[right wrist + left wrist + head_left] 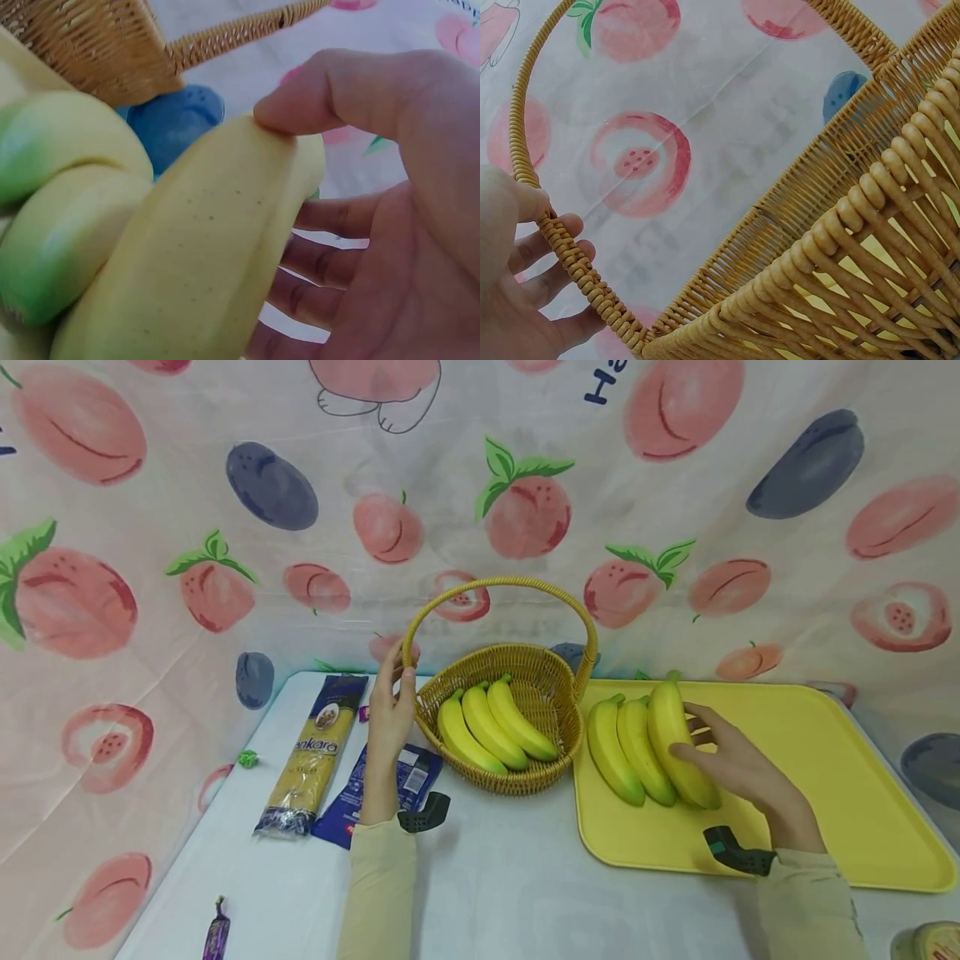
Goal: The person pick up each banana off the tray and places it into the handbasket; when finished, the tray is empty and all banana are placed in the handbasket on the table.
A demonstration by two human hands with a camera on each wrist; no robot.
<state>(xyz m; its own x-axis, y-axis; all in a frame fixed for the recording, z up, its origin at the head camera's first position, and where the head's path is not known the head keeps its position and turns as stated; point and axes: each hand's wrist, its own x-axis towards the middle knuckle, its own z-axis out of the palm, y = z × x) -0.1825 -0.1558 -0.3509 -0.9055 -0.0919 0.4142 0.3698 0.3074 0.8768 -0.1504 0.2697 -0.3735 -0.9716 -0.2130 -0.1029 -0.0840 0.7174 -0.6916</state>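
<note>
One yellow, green-stemmed, dark-specked banana point(681, 756) is pinched in the right hand point(727, 756), beside two others point(617, 752) on a yellow tray point(825, 802); the left hand point(392, 714) grips the handle point(501, 582) of a wicker basket point(517, 783). White table point(510, 885), fruit-print cloth point(442, 468) behind. Six bananas, three point(491, 727) in the basket; two packets point(313, 768)

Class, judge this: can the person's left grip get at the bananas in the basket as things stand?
Probably yes, after releasing the handle: the left grip is beside the open basket, and nothing covers its bananas.
</note>
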